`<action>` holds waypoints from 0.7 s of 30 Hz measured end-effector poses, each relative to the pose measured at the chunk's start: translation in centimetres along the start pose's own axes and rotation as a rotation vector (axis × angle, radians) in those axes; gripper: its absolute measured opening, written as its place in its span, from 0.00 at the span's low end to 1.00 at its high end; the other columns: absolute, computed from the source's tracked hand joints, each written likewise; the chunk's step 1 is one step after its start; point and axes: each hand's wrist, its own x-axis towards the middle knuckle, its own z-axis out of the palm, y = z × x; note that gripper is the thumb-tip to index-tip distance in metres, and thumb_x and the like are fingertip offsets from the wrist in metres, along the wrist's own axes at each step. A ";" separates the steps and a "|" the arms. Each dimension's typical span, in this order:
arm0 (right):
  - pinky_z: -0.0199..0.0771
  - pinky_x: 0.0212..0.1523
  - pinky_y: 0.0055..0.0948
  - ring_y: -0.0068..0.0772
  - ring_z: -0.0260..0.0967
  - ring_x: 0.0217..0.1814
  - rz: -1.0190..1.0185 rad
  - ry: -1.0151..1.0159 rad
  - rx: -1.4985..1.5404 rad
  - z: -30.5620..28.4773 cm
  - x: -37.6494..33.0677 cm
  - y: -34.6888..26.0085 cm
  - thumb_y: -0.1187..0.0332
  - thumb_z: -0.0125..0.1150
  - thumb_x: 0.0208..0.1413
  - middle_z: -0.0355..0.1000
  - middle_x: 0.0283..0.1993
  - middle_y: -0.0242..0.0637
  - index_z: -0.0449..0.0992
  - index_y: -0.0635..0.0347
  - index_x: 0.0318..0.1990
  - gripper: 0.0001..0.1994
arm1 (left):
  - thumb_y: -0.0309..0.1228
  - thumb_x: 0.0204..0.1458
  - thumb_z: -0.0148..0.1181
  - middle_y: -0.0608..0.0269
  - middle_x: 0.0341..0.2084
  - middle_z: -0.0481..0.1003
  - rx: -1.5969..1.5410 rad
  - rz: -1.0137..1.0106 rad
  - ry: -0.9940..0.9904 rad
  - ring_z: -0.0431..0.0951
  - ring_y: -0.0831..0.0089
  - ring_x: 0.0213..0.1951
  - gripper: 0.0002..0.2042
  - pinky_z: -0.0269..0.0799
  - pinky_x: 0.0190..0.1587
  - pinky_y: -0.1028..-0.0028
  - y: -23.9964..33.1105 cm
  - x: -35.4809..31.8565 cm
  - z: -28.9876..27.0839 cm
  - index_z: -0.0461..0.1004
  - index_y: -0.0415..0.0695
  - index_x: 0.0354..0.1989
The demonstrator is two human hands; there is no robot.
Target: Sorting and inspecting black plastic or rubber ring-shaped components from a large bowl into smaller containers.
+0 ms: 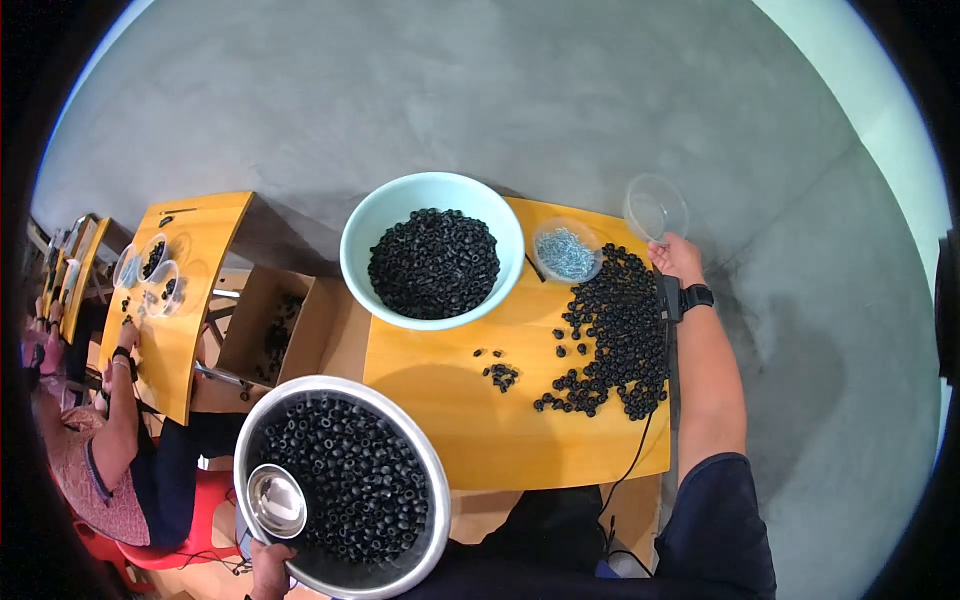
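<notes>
My right hand (678,258) pinches the near rim of a clear plastic tub (656,204) beyond the table's far right corner. The tub looks empty. At the lower left, my left hand (269,572) grips the edge of a large steel bowl (441,490). Small black ring-like parts (365,480) fill much of that bowl, and a small steel dish (277,500) rests on them. Below my right wrist, a spread of round black parts (625,330) covers the table's right side. A clear cup (596,240) of silvery screws (566,254) stands beside the spread.
A pale green basin (357,235) of black parts stands at the table's (480,440) far left corner. A few black pieces (500,376) lie mid-table. A cardboard box (310,330) is left of it. Another person (118,450) works at a table farther left. A grey wall rises behind.
</notes>
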 end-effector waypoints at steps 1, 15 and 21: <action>0.82 0.32 0.36 0.39 0.75 0.32 0.006 -0.001 0.001 -0.3 0.7 0.3 0.71 0.53 0.58 0.71 0.35 0.47 0.65 0.70 0.42 0.11 | 0.20 0.30 0.50 0.64 0.33 0.74 -0.031 -0.034 0.134 0.73 0.71 0.32 0.20 0.69 0.36 0.73 -0.4 -0.2 0.0 0.72 0.37 0.39; 0.84 0.31 0.36 0.38 0.76 0.31 -0.050 0.163 -0.206 -5.9 7.5 2.3 0.72 0.53 0.56 0.73 0.36 0.51 0.67 0.77 0.45 0.14 | 0.18 0.36 0.51 0.59 0.43 0.71 0.033 -0.101 0.008 0.71 0.67 0.44 0.25 0.69 0.48 0.70 0.6 -0.5 0.4 0.68 0.32 0.50; 0.83 0.29 0.34 0.38 0.76 0.30 0.032 0.162 -0.269 -6.3 9.9 2.8 0.73 0.51 0.55 0.74 0.35 0.52 0.68 0.75 0.41 0.11 | 0.18 0.37 0.52 0.59 0.43 0.72 0.077 -0.192 -0.043 0.72 0.68 0.42 0.22 0.70 0.45 0.70 2.5 -1.2 1.5 0.69 0.32 0.47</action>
